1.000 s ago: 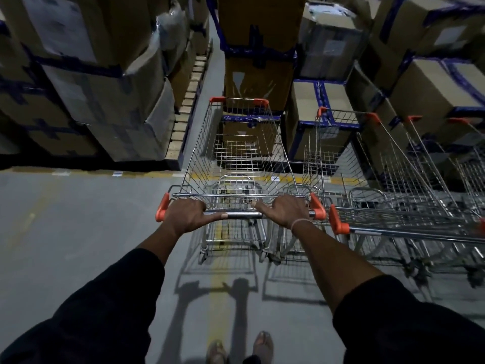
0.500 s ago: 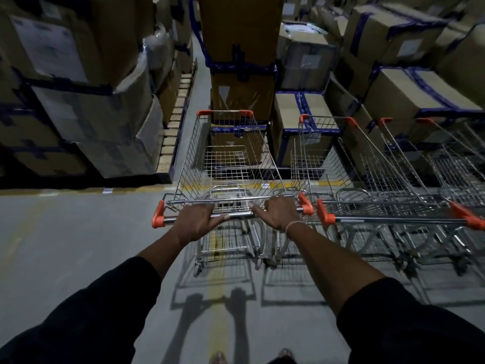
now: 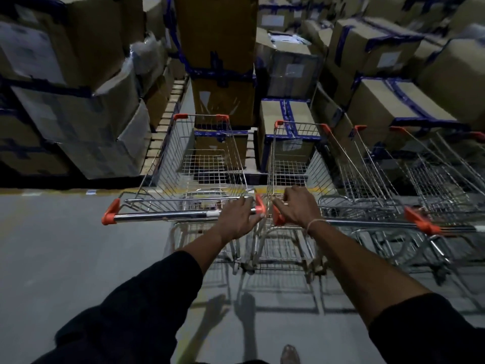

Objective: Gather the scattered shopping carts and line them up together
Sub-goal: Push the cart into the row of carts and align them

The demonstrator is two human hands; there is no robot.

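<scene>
Both of my hands have slid to the right along the handle since half a second ago: my left hand (image 3: 237, 218) now sits at the right end of the bar, where my right hand was, and my right hand (image 3: 296, 206) has left this cart altogether. My left fingers curl over the bar of the cart in front of me (image 3: 207, 164), close against its orange end cap. My right hand rests on the left end of the neighbouring cart (image 3: 291, 164), fingers bent over its rear wire rim (whether they fully close around it I cannot tell). A thin band (image 3: 316, 222) circles that wrist. These two carts stand side by side, handles nearly touching, noses toward stacked cardboard boxes (image 3: 286, 127) taped in blue. More carts (image 3: 420, 174) stand to the right in the same row, rather blurred. Grey floor (image 3: 52, 245) lies bare to my left, and my shoe (image 3: 290, 354) shows at the bottom edge.
</scene>
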